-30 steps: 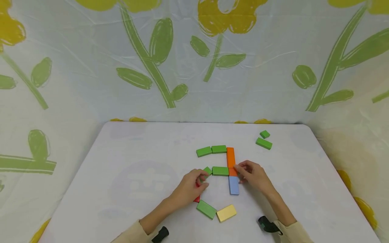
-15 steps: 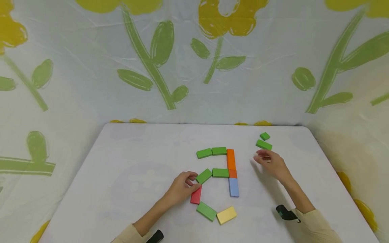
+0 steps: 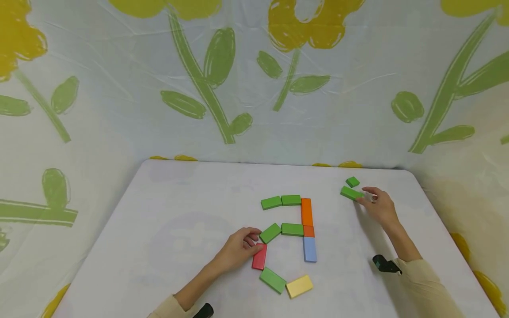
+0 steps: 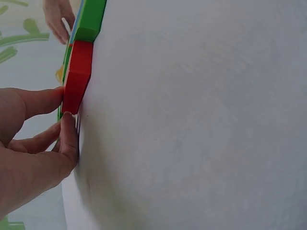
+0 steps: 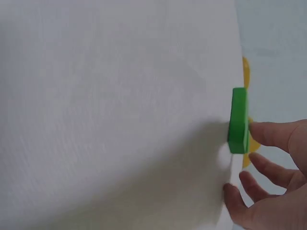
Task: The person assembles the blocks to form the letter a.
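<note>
In the head view my left hand (image 3: 237, 247) has thumb and fingertips on the far end of a red block (image 3: 259, 257). The left wrist view shows the red block (image 4: 78, 76) between the thumb and a bent finger. My right hand (image 3: 379, 206) is at a loose green block (image 3: 351, 193) at the right, its thumb at the near end. In the right wrist view the other fingers of the right hand (image 5: 276, 172) stand spread, apart from the green block (image 5: 238, 120). A smaller green block (image 3: 352, 181) lies just beyond it.
Blocks lie flat in a connected figure: several green ones (image 3: 292, 229), a long orange (image 3: 307, 212), a short orange (image 3: 309, 231), a blue (image 3: 310, 249) and a yellow (image 3: 299, 286). The white table (image 3: 179, 198) backs onto a flower-printed cloth (image 3: 139, 88).
My right hand has left the orange and blue blocks and moved right and away from me, to the loose green block. My left hand has drawn slightly left, uncovering a tilted green block.
</note>
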